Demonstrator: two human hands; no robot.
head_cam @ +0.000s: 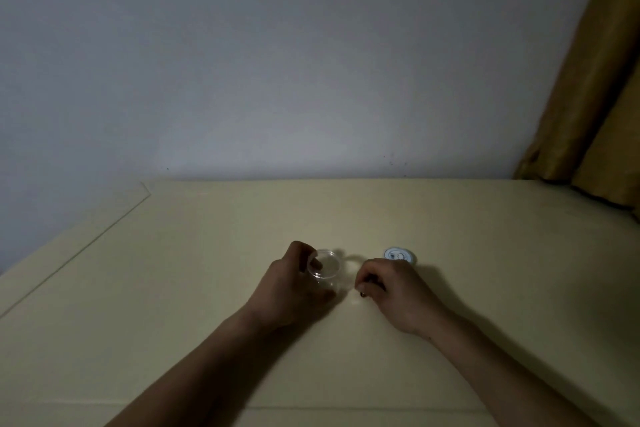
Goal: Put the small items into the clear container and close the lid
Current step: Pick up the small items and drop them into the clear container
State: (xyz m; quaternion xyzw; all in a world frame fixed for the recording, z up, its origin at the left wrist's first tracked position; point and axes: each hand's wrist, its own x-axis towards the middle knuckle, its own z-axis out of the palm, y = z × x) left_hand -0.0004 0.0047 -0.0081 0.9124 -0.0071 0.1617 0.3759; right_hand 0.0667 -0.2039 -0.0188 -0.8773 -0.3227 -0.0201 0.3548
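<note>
Nearest to you, your two forearms run up from the bottom edge of the view onto the pale counter [173,288], and the risks begin at their ends. Your right hand [391,291] is curled with its fingertips pressed together at about 9 o'clock of the palm, seemingly pinching a small dark item [363,294] just above the surface; the light is dim and the piece tiny, so you cannot be sure of the hold, and it could slip, roll off and be hard to find on this shadowed top. Your left hand [298,284] is wrapped around the clear container [325,267], fingers curved over its far rim at roughly 11 o'clock and thumb low on its near side, so the cup stands upright and open. The container sits just beside the right hand, at its 10 o'clock, with only a narrow gap between them. Because the cup is light and see-through, a knock from the incoming fingers, or a squeeze that is too firm, could tip it or spill whatever lies inside; whether anything is in it I cannot tell. Farther out, at 1 o'clock from the right hand, lies the round white lid [399,255], flat on the counter and apart from the cup, so it is not yet fitted.
</note>
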